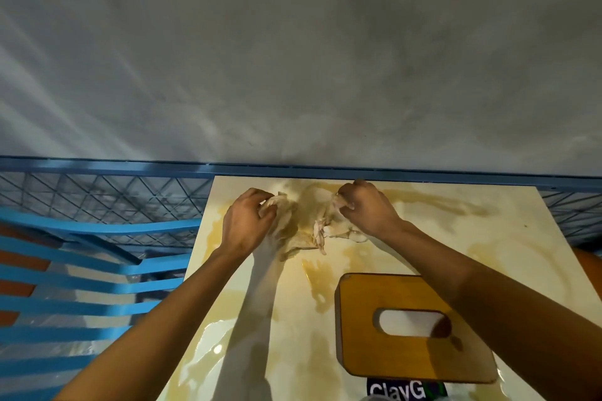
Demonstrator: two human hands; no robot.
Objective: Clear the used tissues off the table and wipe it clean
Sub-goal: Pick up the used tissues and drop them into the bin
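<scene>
A heap of crumpled, stained used tissues (pixel 304 228) lies near the far edge of the glossy cream table (pixel 456 238). My left hand (pixel 247 225) grips the left side of the heap with curled fingers. My right hand (pixel 361 208) pinches the heap's right side. Both forearms reach out over the table. Yellowish wet smears spread across the table around and beyond the tissues.
A wooden tissue box (pixel 407 325) with an oval slot stands at the near right, under my right forearm. A blue slatted chair (pixel 81 286) is at the left. A blue wire-mesh railing (pixel 107 192) runs behind the table, before a grey wall.
</scene>
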